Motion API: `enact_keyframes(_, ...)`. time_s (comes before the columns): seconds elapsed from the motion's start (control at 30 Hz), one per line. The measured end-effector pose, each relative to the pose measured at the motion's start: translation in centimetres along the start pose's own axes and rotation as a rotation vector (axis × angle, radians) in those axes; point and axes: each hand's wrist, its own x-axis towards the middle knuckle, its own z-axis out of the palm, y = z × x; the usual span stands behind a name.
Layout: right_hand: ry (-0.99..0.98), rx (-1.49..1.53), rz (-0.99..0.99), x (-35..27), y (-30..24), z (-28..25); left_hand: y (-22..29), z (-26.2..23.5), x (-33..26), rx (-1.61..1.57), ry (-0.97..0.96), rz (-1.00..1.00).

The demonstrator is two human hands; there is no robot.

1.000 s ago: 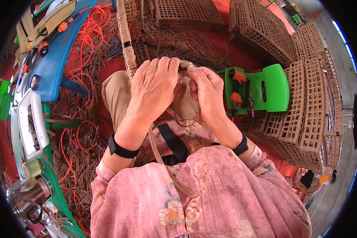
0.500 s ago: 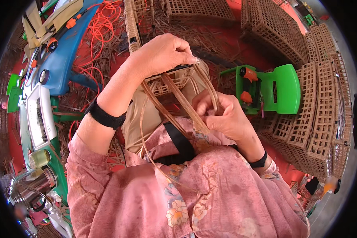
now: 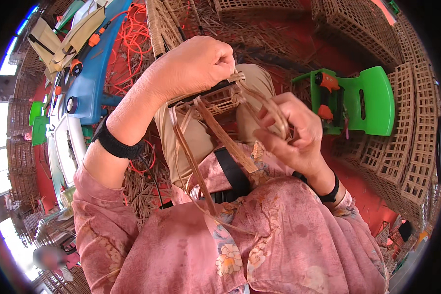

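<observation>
At the near corner of the blue bench [image 3: 94,73], on my left, stands a round dark-rimmed roll [image 3: 72,105]. Over my lap is the woven basket [image 3: 223,105], my left hand [image 3: 201,63] curled closed above its dark rim [image 3: 206,92]; what it pinches is hidden. I judge the basket light and fairly stiff, best held by that rim. The loose strips [image 3: 227,135] look springy, apt to split if sharply bent. Rightward, my right hand [image 3: 294,127] is half spread about a looped strip [image 3: 259,94]; whether it grips, I can't tell. Beyond, beside the green chair [image 3: 377,98]'s back edge, sits an orange-black tool [image 3: 328,82].
</observation>
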Motion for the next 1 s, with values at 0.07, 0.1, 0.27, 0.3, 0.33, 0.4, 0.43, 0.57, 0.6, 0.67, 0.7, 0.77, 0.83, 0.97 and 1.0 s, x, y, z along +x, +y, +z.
enact_keyframes(0.07, -0.067, 0.044, -0.085, -0.4, 0.3, 0.5, 0.4, 0.1, 0.2, 0.124, 0.034, 0.056)
enact_keyframes(0.1, -0.089, 0.064, -0.099, -0.3, 0.2, 0.6, 0.6, 0.2, 0.1, 0.242, 0.074, 0.113)
enact_keyframes(0.27, -0.190, 0.072, -0.161, -0.2, 1.0, 0.7, 0.3, 0.4, -0.1, 0.387, 0.139, 0.268)
enact_keyframes(0.3, -0.232, 0.074, -0.163, -0.3, 1.2, 0.6, 0.3, 0.4, 0.0, 0.452, 0.159, 0.334)
enact_keyframes(0.33, -0.226, 0.076, -0.160, -0.6, 1.5, 0.7, -0.1, 0.2, 0.4, 0.452, 0.152, 0.337)
enact_keyframes(0.4, -0.193, 0.003, -0.113, -1.3, 2.2, 1.3, -1.8, -1.2, 2.1, 0.743, 0.349, 0.456)
enact_keyframes(0.43, -0.197, 0.013, -0.124, -1.3, 2.2, 1.7, -4.4, -3.1, 2.9, 0.901, 0.411, 0.445)
enact_keyframes(0.57, 0.021, -0.032, -0.020, -0.6, 3.6, 2.4, -3.8, -7.2, 5.0, 0.908, 0.427, -0.049)
enact_keyframes(0.6, 0.078, -0.080, 0.011, -0.5, 3.9, 2.8, -4.8, -8.4, 5.0, 0.967, 0.545, 0.017)
enact_keyframes(0.67, 0.096, -0.098, -0.001, -0.2, 5.1, 3.6, -7.6, -11.1, 5.8, 1.074, 0.782, 0.156)
enact_keyframes(0.7, 0.085, -0.112, 0.004, 0.1, 5.5, 3.9, -8.5, -11.9, 6.3, 1.122, 0.898, 0.229)
enact_keyframes(0.77, 0.068, -0.115, 0.006, 0.6, 6.0, 4.6, -10.3, -11.9, 6.4, 1.119, 0.910, 0.232)
enact_keyframes(0.83, 0.049, -0.146, 0.043, 1.0, 6.6, 4.7, -9.0, -11.2, 7.6, 1.096, 0.919, 0.270)
enact_keyframes(0.97, 0.045, -0.231, 0.036, 1.5, 7.7, 5.5, -8.4, -9.0, 5.8, 0.220, 0.767, -0.333)
enact_keyframes(1.0, 0.069, -0.265, -0.009, 1.7, 7.5, 5.6, -8.8, -8.1, 4.5, 0.006, 0.822, -0.275)
